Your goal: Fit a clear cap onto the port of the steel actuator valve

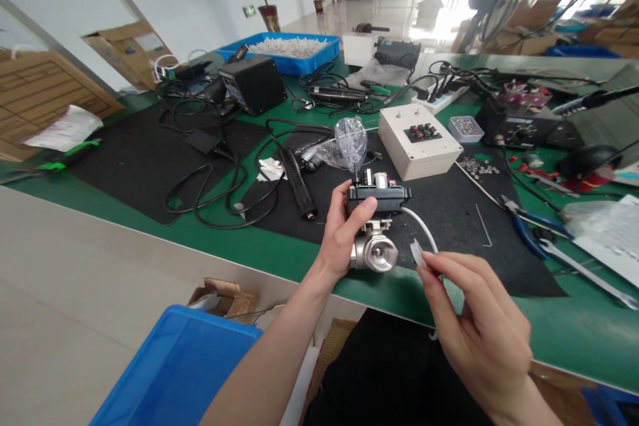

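- A motorised valve (375,223), black actuator housing on top and steel valve body below, is held above the near edge of the black mat (150,160).
- The valve is gripped by the left hand (344,229); fingers are wrapped around its left side, thumb laid across the black housing.
- A white cable (422,226) is seen leaving the valve's right side and curving down toward the right hand (479,326).
- A small white tag (417,254) at the cable's end is pinched between the right thumb and forefinger, just right of the valve; the remaining fingers are loosely curled.
- Behind the valve, a beige control box (419,140) with red and black buttons is set on the mat.
- Left of the valve, a black electric screwdriver (298,183) is laid among looped cords.
- Well right of the valve, blue-handled pliers (524,223) are laid on the green bench.
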Tool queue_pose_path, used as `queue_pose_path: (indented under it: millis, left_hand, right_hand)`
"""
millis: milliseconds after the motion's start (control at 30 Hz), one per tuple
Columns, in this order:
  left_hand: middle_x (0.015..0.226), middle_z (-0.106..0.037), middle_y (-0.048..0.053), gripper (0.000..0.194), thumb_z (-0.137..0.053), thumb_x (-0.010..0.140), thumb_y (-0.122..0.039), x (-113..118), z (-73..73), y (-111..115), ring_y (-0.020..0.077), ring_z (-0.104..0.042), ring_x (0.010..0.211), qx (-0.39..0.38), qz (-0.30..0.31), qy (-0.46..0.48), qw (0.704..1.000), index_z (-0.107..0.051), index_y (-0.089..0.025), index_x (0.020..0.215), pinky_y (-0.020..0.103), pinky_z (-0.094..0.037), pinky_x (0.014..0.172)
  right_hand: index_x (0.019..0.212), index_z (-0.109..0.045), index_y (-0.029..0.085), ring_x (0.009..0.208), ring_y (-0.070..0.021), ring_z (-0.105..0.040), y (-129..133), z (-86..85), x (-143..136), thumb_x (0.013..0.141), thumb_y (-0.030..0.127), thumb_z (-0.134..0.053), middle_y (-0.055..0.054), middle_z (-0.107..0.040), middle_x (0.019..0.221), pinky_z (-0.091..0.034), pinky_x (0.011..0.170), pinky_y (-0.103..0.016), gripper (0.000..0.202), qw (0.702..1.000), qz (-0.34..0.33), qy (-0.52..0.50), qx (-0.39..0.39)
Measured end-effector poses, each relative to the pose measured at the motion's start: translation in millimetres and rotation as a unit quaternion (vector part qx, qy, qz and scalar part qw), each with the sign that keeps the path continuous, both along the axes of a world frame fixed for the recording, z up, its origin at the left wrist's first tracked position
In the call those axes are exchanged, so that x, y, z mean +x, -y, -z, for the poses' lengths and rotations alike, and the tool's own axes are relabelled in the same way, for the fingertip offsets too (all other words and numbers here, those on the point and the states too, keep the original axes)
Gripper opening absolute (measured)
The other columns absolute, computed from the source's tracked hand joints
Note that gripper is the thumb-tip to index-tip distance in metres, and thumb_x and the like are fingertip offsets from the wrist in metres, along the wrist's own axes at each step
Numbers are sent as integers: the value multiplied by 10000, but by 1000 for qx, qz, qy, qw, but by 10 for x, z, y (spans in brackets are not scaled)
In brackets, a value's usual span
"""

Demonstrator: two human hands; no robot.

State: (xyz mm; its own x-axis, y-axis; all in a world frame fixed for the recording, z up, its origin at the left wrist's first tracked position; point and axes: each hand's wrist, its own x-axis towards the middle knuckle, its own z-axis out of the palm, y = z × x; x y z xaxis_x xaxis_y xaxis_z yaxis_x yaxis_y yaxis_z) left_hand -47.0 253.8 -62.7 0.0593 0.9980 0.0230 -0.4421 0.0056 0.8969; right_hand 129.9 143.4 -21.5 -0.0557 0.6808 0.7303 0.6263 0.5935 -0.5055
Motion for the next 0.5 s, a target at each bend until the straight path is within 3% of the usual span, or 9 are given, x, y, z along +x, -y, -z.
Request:
queue_pose_path:
  millis: [500]
  left_hand:
    - [1383,-727,93,607,-882,944,-490,-9,2,2,339,-685,1342,10,6,8,1000,-616,-249,1433,512,-514,1200]
  right_hand:
    - [1237,-749,82,1013,-145,-733,4,-8,-12,990,-74,-739,-93,-769,1128,-605,925,-260,293,1000,-8,-7,2]
